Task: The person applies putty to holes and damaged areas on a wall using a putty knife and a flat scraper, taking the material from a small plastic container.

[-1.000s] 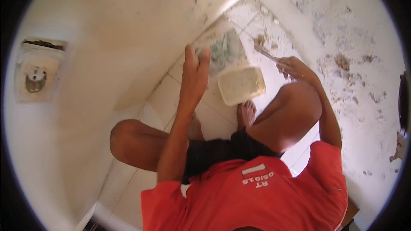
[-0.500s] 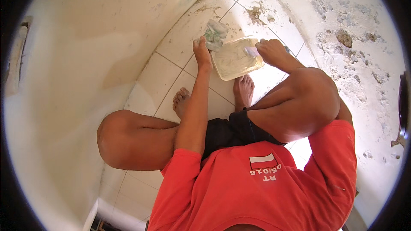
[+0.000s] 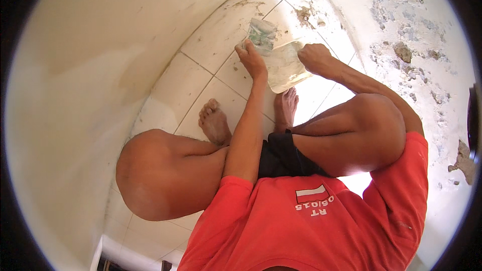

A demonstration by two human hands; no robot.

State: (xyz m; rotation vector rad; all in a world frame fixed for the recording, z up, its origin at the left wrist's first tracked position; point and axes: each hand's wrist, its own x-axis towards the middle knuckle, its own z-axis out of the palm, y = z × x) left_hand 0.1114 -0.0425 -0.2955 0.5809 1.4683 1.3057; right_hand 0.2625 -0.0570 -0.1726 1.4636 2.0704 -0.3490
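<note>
person is squatting on a white tiled floor (image 3: 201, 78) in a corner, cream wall (image 3: 85, 70) on the left, rough peeling plaster wall (image 3: 401, 30) on the right. both hands are reaching fwd, past the knees, to a shallow rectangular tray (image 3: 288, 68) of pale wet mix, sitting on the tiles just ahead of the bare right foot (image 3: 285, 108).

left hand (image 3: 251, 60) is resting at the tray's left edge, fingers curled down onto the rim; can't tell how tight it's gripping, looks like a hold on the rim w/ the thumb side hidden. just beyond it a greenish, smeared flat piece (image 3: 262, 34) is lying on the floor, touching or overlapping the tray's far left corner.

right hand (image 3: 315, 57) is sitting over the tray's right side, closed into a loose fist; whatever's inside it isn't showing, so can't tell if it's holding anything.

left foot (image 3: 213, 123) is planted nearer the cream wall, well apart from the tray. red shirt (image 3: 301, 221) and black shorts (image 3: 281, 158) are filling the lower part of the view.
</note>
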